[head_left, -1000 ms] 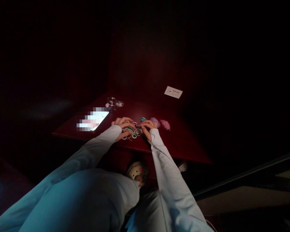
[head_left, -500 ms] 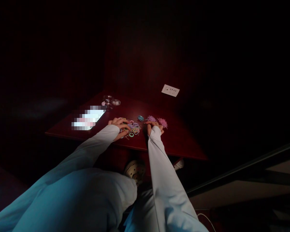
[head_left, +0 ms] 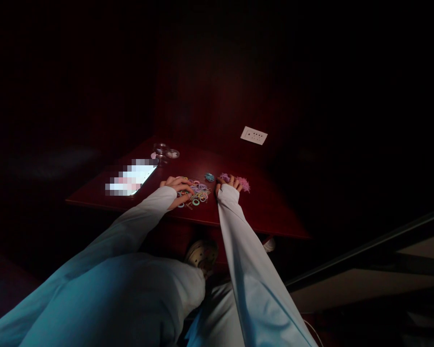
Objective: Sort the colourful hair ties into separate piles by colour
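Note:
Mixed pastel rings and bands (head_left: pixel 198 191) lie in a loose heap on the dark red table (head_left: pixel 271 212). Over the heap's left side rests my left hand (head_left: pixel 177 189), fingers spread. My right hand (head_left: pixel 229 184) is right of the heap, fingers apart, touching or just above a purple bunch (head_left: pixel 224 177) that it partly covers. A pink bunch (head_left: pixel 244 183) sits beside it on the right. Behind and between the hands is a small blue bunch (head_left: pixel 209 177). No held item is visible in either hand.
A lit phone or tablet (head_left: pixel 133 177), its screen blurred out, lies at the table's left. Clear round containers (head_left: pixel 161 150) stand behind it. A white socket plate (head_left: pixel 253 135) is on the back wall. Below the table's front edge a shoe (head_left: pixel 202 254) shows.
My right hand has turned and its fingers now spread over the purple bunch and the near edge of the pink one. My left hand stays at the heap. The view has shifted slightly.

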### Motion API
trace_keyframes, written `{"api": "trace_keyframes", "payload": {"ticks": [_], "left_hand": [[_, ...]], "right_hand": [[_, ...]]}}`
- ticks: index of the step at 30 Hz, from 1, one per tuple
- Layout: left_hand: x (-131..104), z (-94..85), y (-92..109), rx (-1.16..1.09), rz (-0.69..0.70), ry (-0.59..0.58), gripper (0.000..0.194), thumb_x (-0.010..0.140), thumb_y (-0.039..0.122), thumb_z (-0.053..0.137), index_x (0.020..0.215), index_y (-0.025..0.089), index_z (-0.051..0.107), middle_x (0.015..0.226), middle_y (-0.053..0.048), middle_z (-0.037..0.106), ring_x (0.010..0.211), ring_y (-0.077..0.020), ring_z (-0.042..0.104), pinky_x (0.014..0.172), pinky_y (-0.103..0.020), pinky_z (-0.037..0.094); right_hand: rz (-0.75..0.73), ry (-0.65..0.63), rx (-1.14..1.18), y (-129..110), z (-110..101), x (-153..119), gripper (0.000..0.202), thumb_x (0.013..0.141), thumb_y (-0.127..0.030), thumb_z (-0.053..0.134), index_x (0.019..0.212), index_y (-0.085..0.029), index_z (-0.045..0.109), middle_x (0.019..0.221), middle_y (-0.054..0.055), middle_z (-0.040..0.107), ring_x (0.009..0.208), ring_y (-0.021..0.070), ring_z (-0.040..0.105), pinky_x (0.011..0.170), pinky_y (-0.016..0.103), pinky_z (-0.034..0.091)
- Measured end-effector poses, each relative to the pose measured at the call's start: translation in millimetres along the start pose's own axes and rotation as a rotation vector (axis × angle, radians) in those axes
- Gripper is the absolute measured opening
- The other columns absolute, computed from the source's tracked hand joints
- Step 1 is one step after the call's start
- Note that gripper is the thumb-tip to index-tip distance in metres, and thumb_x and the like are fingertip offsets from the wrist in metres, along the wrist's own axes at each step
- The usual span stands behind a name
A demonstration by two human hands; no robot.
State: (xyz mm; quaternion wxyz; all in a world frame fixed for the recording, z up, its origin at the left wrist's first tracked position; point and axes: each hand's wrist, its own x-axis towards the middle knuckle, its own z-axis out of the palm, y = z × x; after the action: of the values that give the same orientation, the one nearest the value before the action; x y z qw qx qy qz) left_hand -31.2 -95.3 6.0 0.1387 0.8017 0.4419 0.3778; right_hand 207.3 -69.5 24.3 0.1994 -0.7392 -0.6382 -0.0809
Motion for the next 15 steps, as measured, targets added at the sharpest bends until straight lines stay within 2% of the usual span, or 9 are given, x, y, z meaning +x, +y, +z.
{"api": "trace_keyframes", "payload": {"ticks": [5,9,15], "left_hand": [[1.9,1.4,-3.8,-0.006,-0.009,0.002,0.019,0.091,0.036,0.066,0.099,0.038,0.083,0.133,0.004,0.075,0.127,-0.0284,0.054,0.11,-0.047,0.035],[8.1,5.2,-13.5,-0.022,-0.032,-0.04,0.016,0.088,0.04,0.07,0.097,0.039,0.084,0.132,0.004,0.075,0.127,-0.029,0.053,0.109,-0.048,0.035],[8.3,6.6,-17.3,-0.022,-0.016,-0.029,0.016,0.09,0.041,0.069,0.098,0.039,0.083,0.132,0.004,0.075,0.126,-0.0288,0.054,0.109,-0.047,0.036]], "right_hand": [[-0.02,-0.036,-0.044,0.4,1.3,3.9,0.048,0.101,-0.029,0.046,0.141,-0.036,0.071,0.159,0.009,0.05,0.136,0.0341,0.042,0.116,0.052,0.03],[-0.036,-0.021,-0.015,2.9,2.3,5.0,0.049,0.1,-0.029,0.046,0.142,-0.039,0.07,0.159,0.006,0.049,0.133,0.0324,0.042,0.113,0.049,0.032],[0.074,0.008,0.03,4.1,6.1,9.5,0.047,0.096,-0.029,0.048,0.136,-0.029,0.074,0.154,0.013,0.051,0.132,0.0359,0.042,0.111,0.052,0.032]]}}
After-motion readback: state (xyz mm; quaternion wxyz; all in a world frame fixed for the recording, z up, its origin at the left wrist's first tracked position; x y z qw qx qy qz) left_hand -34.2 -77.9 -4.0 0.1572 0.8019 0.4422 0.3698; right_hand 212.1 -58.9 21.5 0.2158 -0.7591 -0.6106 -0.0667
